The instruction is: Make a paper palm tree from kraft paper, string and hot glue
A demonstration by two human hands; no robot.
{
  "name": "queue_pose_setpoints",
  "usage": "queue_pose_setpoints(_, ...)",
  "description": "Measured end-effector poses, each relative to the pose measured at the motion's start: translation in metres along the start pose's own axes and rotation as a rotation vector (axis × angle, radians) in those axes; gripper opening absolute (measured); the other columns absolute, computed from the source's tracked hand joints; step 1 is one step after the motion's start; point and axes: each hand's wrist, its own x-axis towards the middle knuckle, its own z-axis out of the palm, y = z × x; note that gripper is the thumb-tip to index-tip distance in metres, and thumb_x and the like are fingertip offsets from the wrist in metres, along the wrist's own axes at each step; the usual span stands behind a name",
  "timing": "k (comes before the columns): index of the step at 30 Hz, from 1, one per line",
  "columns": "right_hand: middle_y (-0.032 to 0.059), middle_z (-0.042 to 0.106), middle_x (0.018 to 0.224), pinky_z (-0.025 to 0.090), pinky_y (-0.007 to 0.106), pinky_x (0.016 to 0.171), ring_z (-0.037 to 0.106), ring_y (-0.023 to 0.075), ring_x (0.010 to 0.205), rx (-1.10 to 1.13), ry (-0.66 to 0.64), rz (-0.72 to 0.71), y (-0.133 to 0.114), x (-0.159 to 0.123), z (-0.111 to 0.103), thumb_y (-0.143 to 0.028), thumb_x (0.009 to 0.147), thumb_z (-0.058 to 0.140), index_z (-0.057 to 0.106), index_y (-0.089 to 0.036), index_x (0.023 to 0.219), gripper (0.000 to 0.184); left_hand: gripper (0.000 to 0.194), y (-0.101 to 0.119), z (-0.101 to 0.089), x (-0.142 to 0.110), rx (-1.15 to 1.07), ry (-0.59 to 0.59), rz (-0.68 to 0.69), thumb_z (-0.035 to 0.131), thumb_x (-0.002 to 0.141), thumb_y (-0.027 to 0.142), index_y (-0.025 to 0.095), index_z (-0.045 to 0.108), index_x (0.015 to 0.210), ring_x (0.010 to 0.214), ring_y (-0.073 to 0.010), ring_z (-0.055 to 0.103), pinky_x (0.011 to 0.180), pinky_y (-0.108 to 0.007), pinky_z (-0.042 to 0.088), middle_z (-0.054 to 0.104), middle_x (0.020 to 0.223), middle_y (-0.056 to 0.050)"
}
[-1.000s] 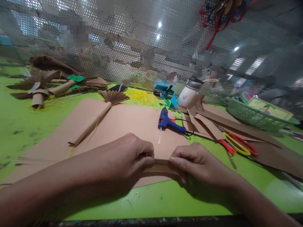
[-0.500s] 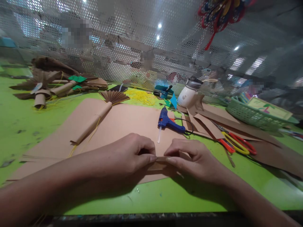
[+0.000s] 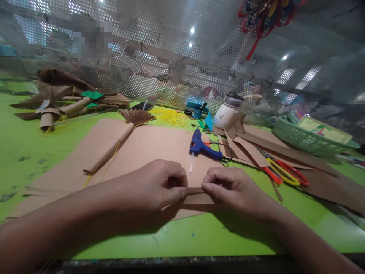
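Note:
Between my two hands runs a narrow folded edge of brown paper [image 3: 195, 190], low over the table's near side. My left hand [image 3: 162, 186] pinches it between thumb and fingers at the left. At its other end, my right hand [image 3: 228, 188] pinches it the same way. Larger brown paper sheets [image 3: 159, 144] lie beneath and beyond the hands. On them rests a blue glue gun [image 3: 202, 146], a glue stick poking out of its back. A rolled paper tube [image 3: 110, 150] with a pleated fan top [image 3: 137, 117] and yellow string lies to the left.
At right lie scissors [image 3: 291, 173] with red and yellow handles, cut brown paper [image 3: 251, 150] and a green basket [image 3: 308, 139]. A white bottle [image 3: 225, 114] stands behind. Yellow shreds [image 3: 169, 116] and paper figures [image 3: 74, 101] lie along the back, before a perforated screen [image 3: 159, 57].
My right hand has slid slightly right along the folded edge, so the gap between my hands is wider. My left hand has stayed nearly in place.

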Motion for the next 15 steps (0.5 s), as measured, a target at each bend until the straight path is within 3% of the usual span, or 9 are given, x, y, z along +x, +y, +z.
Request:
queue_pose_setpoints(4, -0.0018, 0.056, 0.060, 0.037, 0.020, 0.048, 0.049, 0.0086, 0.051, 0.263, 0.002, 0.061, 0.008, 0.000, -0.004, -0.031, 0.089, 0.057, 0.066, -0.015, 0.080, 0.021, 0.018, -0.002, 0.002, 0.004, -0.210, -0.033, 0.006, 0.056, 0.079, 0.031, 0.016, 0.062, 0.072, 0.056, -0.0116, 0.045, 0.052, -0.022, 0.033, 0.052, 0.059, 0.003)
queue_pose_setpoints(7, 0.0028, 0.064, 0.077, 0.046, 0.022, 0.059, 0.058, 0.0114, 0.065, 0.548, 0.047, -0.026, 0.014, -0.001, -0.011, -0.036, 0.094, 0.051, 0.069, -0.019, 0.102, 0.026, 0.019, -0.001, 0.002, 0.002, -0.595, -0.137, -0.016, 0.064, 0.076, 0.034, 0.015, 0.062, 0.074, 0.061, -0.0135, 0.051, 0.059, -0.024, 0.038, 0.055, 0.062, 0.002)
queue_pose_setpoints(10, 0.0030, 0.067, 0.089, 0.048, 0.023, 0.067, 0.062, 0.0121, 0.076, 0.635, -0.092, -0.096, 0.012, -0.004, -0.013, -0.025, 0.090, 0.059, 0.066, -0.026, 0.114, 0.025, 0.020, -0.002, 0.004, 0.000, -0.938, -0.244, -0.023, 0.066, 0.078, 0.035, 0.015, 0.062, 0.078, 0.065, -0.0132, 0.052, 0.065, -0.026, 0.040, 0.056, 0.066, 0.001)
queue_pose_setpoints(13, 0.0052, 0.069, 0.091, 0.048, 0.025, 0.071, 0.063, 0.0146, 0.081, 0.499, -0.241, -0.221, 0.005, -0.007, -0.011, -0.018, 0.084, 0.066, 0.073, -0.025, 0.103, 0.021, 0.018, -0.003, 0.007, 0.000, -0.856, -0.326, 0.013, 0.065, 0.081, 0.031, 0.013, 0.065, 0.080, 0.060, -0.0084, 0.043, 0.059, -0.021, 0.033, 0.053, 0.066, 0.002)
queue_pose_setpoints(15, 0.0057, 0.070, 0.082, 0.048, 0.026, 0.067, 0.062, 0.0151, 0.075, 0.456, -0.216, -0.287, 0.001, -0.008, -0.008, -0.022, 0.083, 0.067, 0.076, -0.023, 0.096, 0.015, 0.017, -0.002, 0.008, 0.000, -0.784, -0.337, 0.045, 0.063, 0.083, 0.030, 0.013, 0.066, 0.082, 0.058, -0.0069, 0.038, 0.055, -0.019, 0.028, 0.050, 0.065, 0.004)
